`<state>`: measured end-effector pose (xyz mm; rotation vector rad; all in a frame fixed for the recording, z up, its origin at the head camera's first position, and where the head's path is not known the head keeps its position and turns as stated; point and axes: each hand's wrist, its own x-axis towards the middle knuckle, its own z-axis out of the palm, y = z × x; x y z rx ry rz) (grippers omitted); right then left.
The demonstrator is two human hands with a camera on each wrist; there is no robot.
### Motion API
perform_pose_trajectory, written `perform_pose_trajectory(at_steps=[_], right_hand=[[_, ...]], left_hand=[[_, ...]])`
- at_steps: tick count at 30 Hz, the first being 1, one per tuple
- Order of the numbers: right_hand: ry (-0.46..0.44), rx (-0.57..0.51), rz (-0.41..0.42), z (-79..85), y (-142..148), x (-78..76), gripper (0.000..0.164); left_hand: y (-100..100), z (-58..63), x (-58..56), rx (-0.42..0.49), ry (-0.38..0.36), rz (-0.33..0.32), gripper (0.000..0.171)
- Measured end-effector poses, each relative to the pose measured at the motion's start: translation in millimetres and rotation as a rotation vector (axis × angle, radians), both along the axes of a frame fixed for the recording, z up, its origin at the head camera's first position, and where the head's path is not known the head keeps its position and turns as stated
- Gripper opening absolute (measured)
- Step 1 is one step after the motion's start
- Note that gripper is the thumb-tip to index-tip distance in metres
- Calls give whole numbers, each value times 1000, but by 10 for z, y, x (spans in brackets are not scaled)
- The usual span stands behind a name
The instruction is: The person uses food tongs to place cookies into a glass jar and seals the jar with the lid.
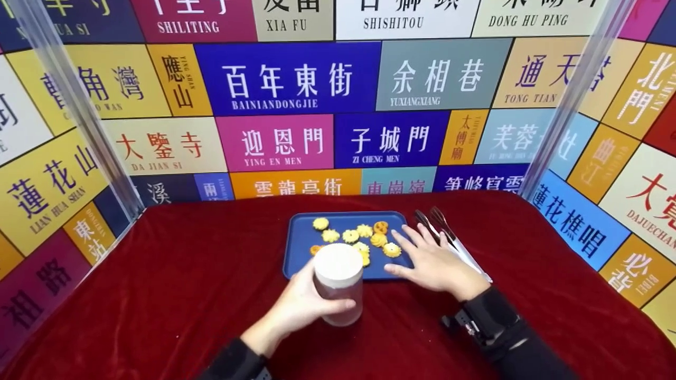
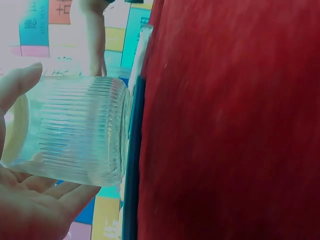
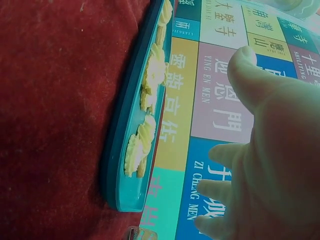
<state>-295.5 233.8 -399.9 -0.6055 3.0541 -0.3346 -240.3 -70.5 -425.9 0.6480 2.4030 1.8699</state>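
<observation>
My left hand (image 1: 297,305) grips a clear ribbed glass jar (image 2: 80,130) with a pale lid (image 1: 338,262). Its thumb lies across the near side of the jar, which stands upright just in front of the blue tray (image 1: 381,272) and overlaps the tray's near edge in the head view. Nothing shows inside the ribbed glass. Several yellow flower-shaped cookies (image 1: 350,236) lie on the tray, partly hidden behind the jar. Spread wide, the fingers of my right hand (image 1: 437,263) hover over the tray's right edge, holding nothing.
A pair of metal tongs (image 1: 466,254) with dark tips lies right of the tray, partly behind the right hand. Dark red cloth (image 1: 211,274) covers the table. Sign-covered panels (image 1: 288,79) and clear posts (image 1: 567,100) enclose the back and sides.
</observation>
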Motion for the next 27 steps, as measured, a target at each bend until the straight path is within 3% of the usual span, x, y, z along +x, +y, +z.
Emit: perform_pose_trajectory(at_steps=[4,12,18,27], right_hand=[[9,3,0,6,-6,-7,93],[-2,-7,7,2,-29,-11,92],[-15,1,-3,-13,-7,-9,95],[16,-21,13,-3,-3,-13,92]], left_hand=[[61,-23,35,-19,25,-6,96],[105,-129,56,-25,5,-4,98],[100,-192,72,-12,-62,-55,103],[65,-394,-5,160,-167,-152,107]])
